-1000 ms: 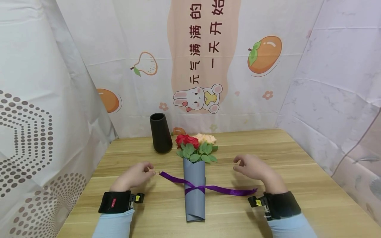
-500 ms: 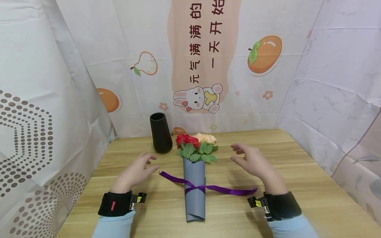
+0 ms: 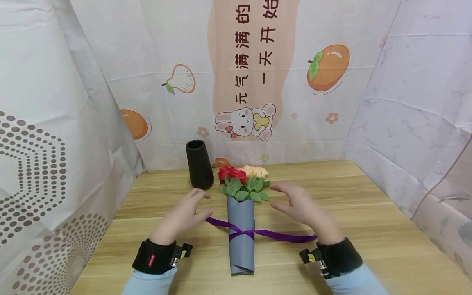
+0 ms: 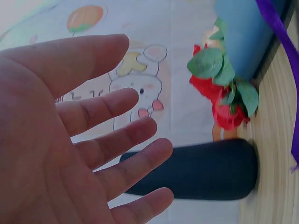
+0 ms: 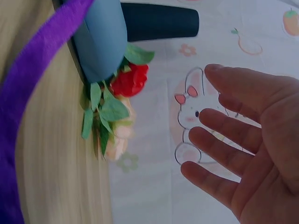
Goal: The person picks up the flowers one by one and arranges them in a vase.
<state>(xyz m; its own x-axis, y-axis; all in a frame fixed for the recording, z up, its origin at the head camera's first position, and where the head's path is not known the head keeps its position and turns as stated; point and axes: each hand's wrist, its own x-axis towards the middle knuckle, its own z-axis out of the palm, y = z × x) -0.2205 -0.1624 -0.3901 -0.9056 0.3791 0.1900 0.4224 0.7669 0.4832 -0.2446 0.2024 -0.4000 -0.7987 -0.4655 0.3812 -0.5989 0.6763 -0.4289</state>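
Note:
A bouquet wrapped in blue-grey paper (image 3: 241, 254) lies in the middle of the table, with red roses (image 3: 231, 174), peach roses (image 3: 254, 171) and green leaves at its far end. Round the wrap runs a purple ribbon (image 3: 280, 236), crossed at the front, its two tails spread left and right. My left hand (image 3: 182, 215) is over the left tail, fingers apart and relaxed, holding nothing. On the other side my right hand (image 3: 300, 205) hovers right of the bouquet, above the right tail, also holding nothing. Both palms face the bouquet, as the wrist views show.
Behind the left hand a black vase (image 3: 199, 166) stands upright near the table's back edge, left of the roses. A printed cloth (image 3: 177, 123) hangs behind the wooden table (image 3: 287, 270), and further cloths hang at both sides.
My left hand has let go of the left ribbon tail and opened, then moved right. My right hand has opened and moved left. Both are closer to the bouquet, which has stayed put.

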